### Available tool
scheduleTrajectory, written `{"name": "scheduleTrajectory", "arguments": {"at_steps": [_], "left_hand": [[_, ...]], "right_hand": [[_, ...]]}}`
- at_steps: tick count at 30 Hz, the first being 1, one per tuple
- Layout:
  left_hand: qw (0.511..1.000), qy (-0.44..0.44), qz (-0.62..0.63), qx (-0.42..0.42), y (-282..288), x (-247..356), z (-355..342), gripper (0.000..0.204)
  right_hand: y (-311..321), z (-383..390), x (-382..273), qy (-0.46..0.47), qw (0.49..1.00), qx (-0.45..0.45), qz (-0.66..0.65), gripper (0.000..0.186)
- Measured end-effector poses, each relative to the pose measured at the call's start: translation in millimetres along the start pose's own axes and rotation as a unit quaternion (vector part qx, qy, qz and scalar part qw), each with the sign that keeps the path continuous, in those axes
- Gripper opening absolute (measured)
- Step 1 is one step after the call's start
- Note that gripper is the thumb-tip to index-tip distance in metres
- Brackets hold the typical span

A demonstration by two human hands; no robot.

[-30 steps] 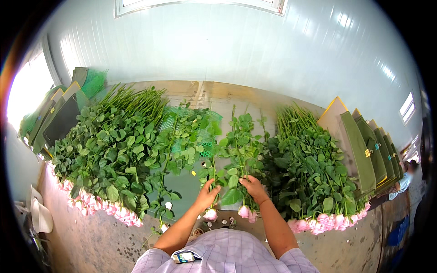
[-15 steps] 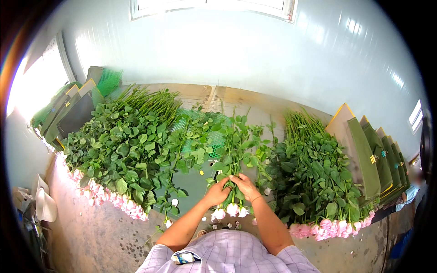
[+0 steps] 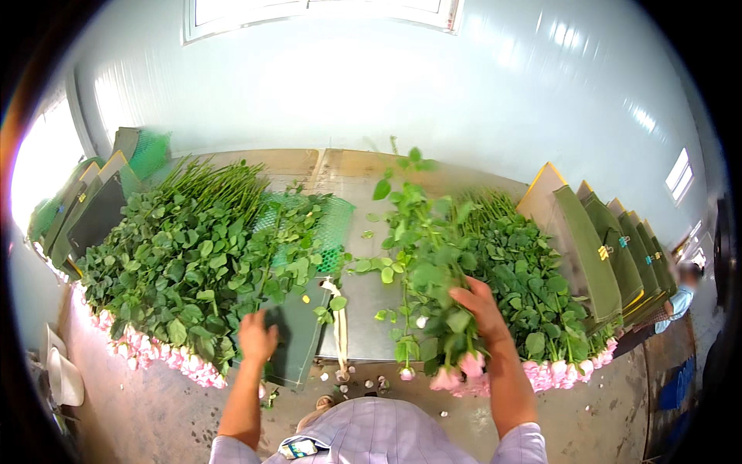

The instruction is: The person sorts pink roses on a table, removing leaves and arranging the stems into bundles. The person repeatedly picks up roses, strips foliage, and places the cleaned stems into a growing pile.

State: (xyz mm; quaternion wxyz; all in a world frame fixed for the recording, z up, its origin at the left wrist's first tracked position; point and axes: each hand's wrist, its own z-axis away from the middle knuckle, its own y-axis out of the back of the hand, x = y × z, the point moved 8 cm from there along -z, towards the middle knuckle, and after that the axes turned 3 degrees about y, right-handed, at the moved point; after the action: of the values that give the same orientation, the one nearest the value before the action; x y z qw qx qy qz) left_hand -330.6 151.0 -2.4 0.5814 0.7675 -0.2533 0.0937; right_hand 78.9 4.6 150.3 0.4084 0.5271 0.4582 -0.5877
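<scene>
My right hand (image 3: 481, 311) is closed round the leafy stems of a small bunch of pink roses (image 3: 456, 374), heads pointing toward me. The bunch is lifted in front of the right-hand rose pile (image 3: 502, 271) and partly blurred. My left hand (image 3: 258, 337) is open, fingers a little apart, over the left edge of a dark green board (image 3: 297, 348). It is nearest the inner edge of the left-hand rose pile (image 3: 178, 255), and nothing shows in it. A loose rose stem (image 3: 406, 340) lies between the hands, its head at the table's front edge.
Green netting (image 3: 344, 213) lies under leafy stems at the table's middle. A pale strap (image 3: 340, 332) hangs over the front edge. Clipped green boards (image 3: 595, 255) lean at the right, similar ones (image 3: 97, 197) at the left. Petals dot the floor; a person (image 3: 680, 298) is at far right.
My hands have parted from the middle. The right has carried the roses right and up against the right-hand pile; the left has let go and moved left. The strap and bare metal tabletop now show.
</scene>
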Motion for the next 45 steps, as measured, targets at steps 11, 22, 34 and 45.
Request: {"name": "scheduleTrajectory", "arguments": {"at_steps": [11, 22, 34, 45], "left_hand": [[0.981, 0.153, 0.051, -0.106, -45, -95, 38, 0.046], [0.825, 0.183, 0.516, -0.141, 39, 40, -3, 0.033], [0.771, 0.163, 0.597, -0.150, -115, 167, 0, 0.028], [0.660, 0.323, 0.611, -0.295, -204, 187, 54, 0.019]], "right_hand": [[160, 111, -85, -0.015, 0.963, 0.122, 0.238, 0.022], [248, 125, -32, -0.064, 0.873, 0.195, 0.443, 0.023], [271, 138, -66, 0.037, 0.895, 0.335, 0.292, 0.022], [286, 151, -77, -0.009, 0.804, 0.344, 0.485, 0.020]]}}
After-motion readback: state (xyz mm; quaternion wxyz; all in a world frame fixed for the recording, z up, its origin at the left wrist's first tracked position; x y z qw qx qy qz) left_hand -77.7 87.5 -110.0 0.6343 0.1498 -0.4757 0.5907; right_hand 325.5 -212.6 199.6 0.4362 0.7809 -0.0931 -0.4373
